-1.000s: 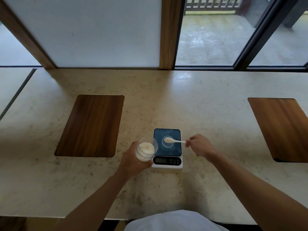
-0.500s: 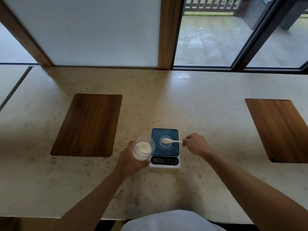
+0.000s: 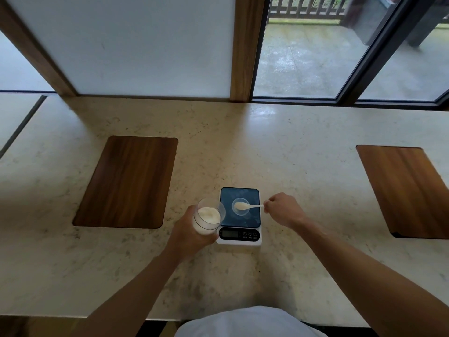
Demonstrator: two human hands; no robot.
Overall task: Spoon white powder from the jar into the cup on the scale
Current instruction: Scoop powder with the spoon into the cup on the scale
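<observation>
A small digital scale with a dark blue platform sits on the stone counter in front of me. A little clear cup stands on the platform. My right hand pinches the handle of a white spoon, whose bowl holds white powder right over the cup. My left hand grips a clear jar half full of white powder, tilted toward the scale at its left edge.
Two dark wooden inlays are set in the counter, one at the left and one at the right. A white wall panel and glass doors rise behind the counter's far edge.
The spoon's bowl stays over the cup throughout. Both hands, jar and scale keep their positions relative to each other; only the view shifts slightly.
</observation>
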